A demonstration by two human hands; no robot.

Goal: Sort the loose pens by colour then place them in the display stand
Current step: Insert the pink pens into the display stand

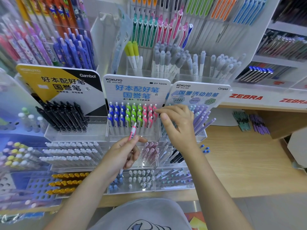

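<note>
Pens (132,116) in stand (132,136) (upright rows)

A light wooden counter (240,156) runs across the scene. Behind it, a white ledge (265,98) carries red brand lettering. Above the ledge, at the right, white shelves (282,60) hold dim rows of stock. At the counter's far right end stands a wooden box (282,123), with a white object (297,146) just in front of it. Below the counter's front edge is grey floor (269,213). The light is bright, even and cool.
</note>
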